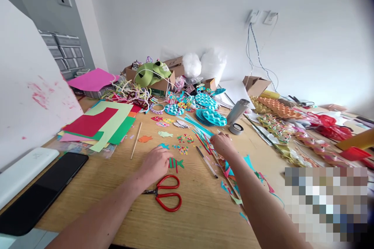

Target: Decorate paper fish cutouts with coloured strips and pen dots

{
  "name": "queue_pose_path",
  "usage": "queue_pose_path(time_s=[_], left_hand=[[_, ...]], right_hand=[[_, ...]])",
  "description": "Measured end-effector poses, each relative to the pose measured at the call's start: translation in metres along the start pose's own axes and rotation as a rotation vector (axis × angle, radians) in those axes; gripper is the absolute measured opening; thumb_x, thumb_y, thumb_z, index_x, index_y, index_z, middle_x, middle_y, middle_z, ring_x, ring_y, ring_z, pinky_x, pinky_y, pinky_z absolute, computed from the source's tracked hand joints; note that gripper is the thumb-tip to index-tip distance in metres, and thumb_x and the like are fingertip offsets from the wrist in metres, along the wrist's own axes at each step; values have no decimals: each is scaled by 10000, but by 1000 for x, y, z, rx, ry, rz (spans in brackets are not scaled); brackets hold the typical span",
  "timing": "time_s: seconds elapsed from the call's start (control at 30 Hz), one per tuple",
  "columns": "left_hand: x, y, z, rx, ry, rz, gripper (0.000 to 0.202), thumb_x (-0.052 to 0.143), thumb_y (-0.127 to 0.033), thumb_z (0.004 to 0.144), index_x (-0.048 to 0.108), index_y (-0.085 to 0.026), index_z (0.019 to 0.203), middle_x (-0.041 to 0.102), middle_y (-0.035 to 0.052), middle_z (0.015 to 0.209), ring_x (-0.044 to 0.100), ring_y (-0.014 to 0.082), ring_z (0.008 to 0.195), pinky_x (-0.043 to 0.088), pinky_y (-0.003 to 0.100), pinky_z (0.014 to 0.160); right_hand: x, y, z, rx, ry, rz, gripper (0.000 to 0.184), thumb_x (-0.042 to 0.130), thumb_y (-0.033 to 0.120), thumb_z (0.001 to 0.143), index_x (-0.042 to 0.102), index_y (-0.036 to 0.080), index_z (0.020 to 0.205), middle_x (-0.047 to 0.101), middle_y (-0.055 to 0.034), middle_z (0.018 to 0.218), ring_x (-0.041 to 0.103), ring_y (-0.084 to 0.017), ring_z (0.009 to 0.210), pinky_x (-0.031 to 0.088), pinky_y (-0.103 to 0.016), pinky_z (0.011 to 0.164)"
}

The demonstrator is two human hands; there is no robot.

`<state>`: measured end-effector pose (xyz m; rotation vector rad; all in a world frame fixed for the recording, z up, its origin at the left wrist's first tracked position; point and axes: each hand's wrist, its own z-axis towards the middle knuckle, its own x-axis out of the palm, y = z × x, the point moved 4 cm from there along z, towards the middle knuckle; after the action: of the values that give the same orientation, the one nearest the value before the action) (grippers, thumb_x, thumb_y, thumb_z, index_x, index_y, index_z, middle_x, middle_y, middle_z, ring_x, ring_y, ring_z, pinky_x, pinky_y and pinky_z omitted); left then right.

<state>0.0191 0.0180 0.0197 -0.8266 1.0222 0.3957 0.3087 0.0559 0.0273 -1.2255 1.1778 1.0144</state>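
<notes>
My left hand (154, 163) rests on the wooden table (193, 210) with fingers curled down over a green and red paper fish (176, 163). Red-handled scissors (165, 193) lie just in front of it. My right hand (222, 143) reaches further out, its fingers bent onto a bundle of thin coloured paper strips (203, 140). A pen (207, 162) lies between the two hands. Small paper fish (165, 134) and bits of confetti (184, 148) are scattered beyond my hands.
Stacked coloured paper sheets (99, 124) lie at left, a black phone (37, 194) near left, a thin wooden stick (136, 140). Teal paper plates (212, 116), a steel bottle (238, 111), tape roll (236, 128), cardboard boxes (154, 81) and craft clutter fill the back and right.
</notes>
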Motion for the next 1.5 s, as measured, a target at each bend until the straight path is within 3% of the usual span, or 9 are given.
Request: queue_pose_path(time_s=[0.1,0.3,0.5,0.6,0.67,0.93,1.1,1.3,1.5], left_hand=[[0,1,0,-9,-7,-1,345,465,-37,780,720,-199,945,712,37,913,620,188,908,466,320,912],[-4,2,0,-20,-33,4,324,467,-38,785,717,-187,926,711,43,894,615,199,899,477,327,873],[-3,3,1,-18,-33,-2,320,464,-42,784,715,-184,923,710,41,890,617,195,895,474,328,886],[-1,4,1,-23,-32,-3,325,465,-39,779,717,-185,923,712,41,893,619,195,897,473,325,889],[-1,5,1,-28,-32,-3,326,465,-38,778,717,-185,925,712,43,893,619,197,898,476,324,882],[0,4,1,-42,-17,5,317,474,-42,782,720,-193,913,710,43,874,621,194,883,471,317,875],[2,6,1,-51,-14,6,312,482,-51,782,722,-197,917,711,42,884,627,198,889,475,316,866],[2,6,0,-62,-11,3,321,477,-47,777,723,-190,925,711,46,888,625,199,908,469,313,878],[-1,7,2,-74,-2,5,330,471,-38,774,722,-183,931,714,49,902,624,197,899,477,308,853]], right_hand=[[0,2,4,-32,51,-73,137,572,222,884,686,155,921,678,-81,927,580,-226,1012,415,-394,883],[-2,4,5,-67,107,-185,330,573,335,912,564,160,1193,582,-90,1204,598,-211,1023,510,-425,863],[-5,9,1,-100,145,-242,265,574,323,911,609,149,1107,625,-77,1118,607,-202,994,493,-418,872],[-6,12,-2,-123,141,-246,132,570,164,876,695,135,909,690,-103,912,617,-228,974,431,-388,884],[-6,13,-3,-136,128,-243,190,538,81,835,721,133,843,704,-138,854,622,-250,967,399,-371,864],[-5,15,-5,-149,103,-200,240,498,85,812,729,131,860,717,-147,945,627,-244,987,373,-320,853],[-7,9,-5,-86,128,-130,247,474,132,870,721,144,885,709,-132,957,632,-242,984,420,-323,838],[5,-2,15,96,188,-36,273,536,338,932,595,166,1136,621,-75,1128,617,-186,960,518,-383,827],[13,0,37,205,240,25,327,569,339,915,564,165,1191,588,-85,1189,607,-202,998,522,-404,839]])
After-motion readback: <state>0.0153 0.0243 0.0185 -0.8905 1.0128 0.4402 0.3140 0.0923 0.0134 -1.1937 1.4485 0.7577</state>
